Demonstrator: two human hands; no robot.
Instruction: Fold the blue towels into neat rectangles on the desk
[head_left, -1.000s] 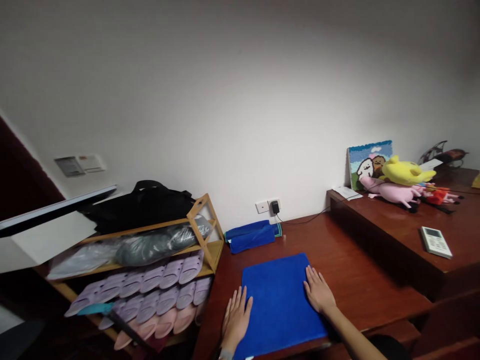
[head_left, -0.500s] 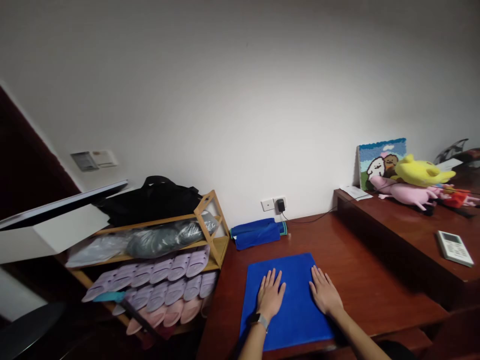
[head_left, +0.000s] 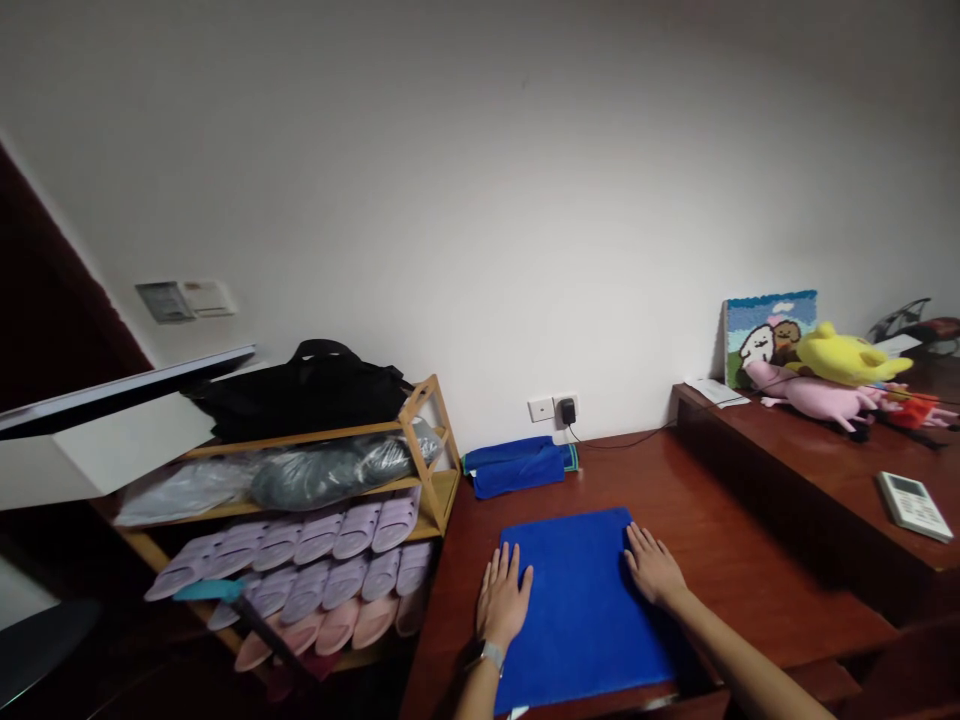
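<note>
The cloth (head_left: 581, 610) lies flat and spread on the table (head_left: 720, 560) — the left hand (head_left: 504, 603) palm-down on its left edge, fingers extended, gripping nothing. The right hand (head_left: 655, 567) rests on the cloth's right edge, likewise open and unclenched. Beyond the cloth, near the wall, sit folded blue cloths (head_left: 517, 467). Left of it stands the rack (head_left: 426, 480) with slippers (head_left: 319, 540) — right of it, on a raised surface, the calculator (head_left: 913, 506).

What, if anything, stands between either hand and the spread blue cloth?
Nothing visible does. The left hand lies flat over the left edge of the spread blue cloth, the right hand over its right edge. The folded blue cloths sit beyond its far edge, apart from it.
</note>
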